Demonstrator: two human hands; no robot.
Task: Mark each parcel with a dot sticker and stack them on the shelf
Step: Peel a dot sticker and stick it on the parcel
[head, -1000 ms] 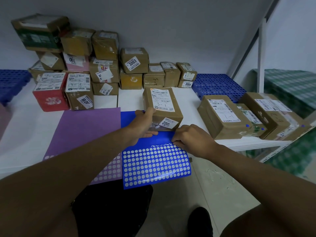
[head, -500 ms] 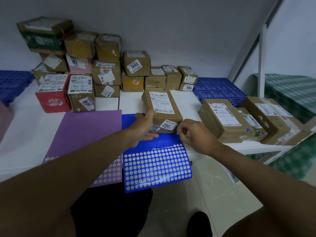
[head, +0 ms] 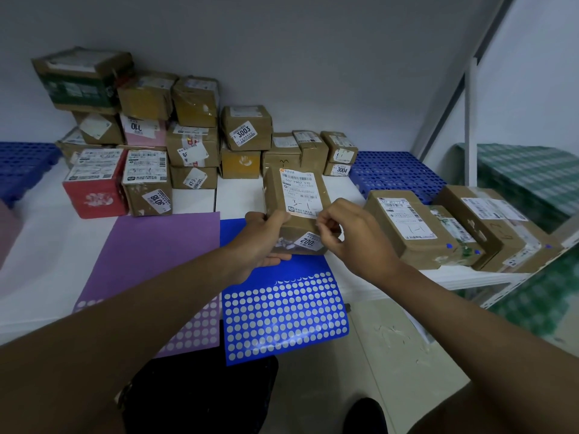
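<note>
A brown parcel (head: pixel 297 195) with a white shipping label lies on the white shelf (head: pixel 47 261), its near end tilted up. My left hand (head: pixel 260 242) grips its near left corner. My right hand (head: pixel 354 239) hovers at its near right side, thumb and forefinger pinched on a small dot sticker that is barely visible. The blue dot sticker sheet (head: pixel 282 314) lies under and in front of the parcel, hanging over the shelf edge. A purple sticker sheet (head: pixel 150 252) lies to its left.
Several parcels are stacked against the back wall (head: pixel 194 145). At the right lie three brown parcels (head: pixel 407 227) bearing blue dots (head: pixel 448 245). Blue perforated pallets (head: pixel 398 173) sit at both ends. A white shelf post (head: pixel 470 126) rises at the right.
My right hand has lifted off the blue sheet and come up to the parcel's near right side with fingers pinched. My left hand has tilted the parcel's near end up.
</note>
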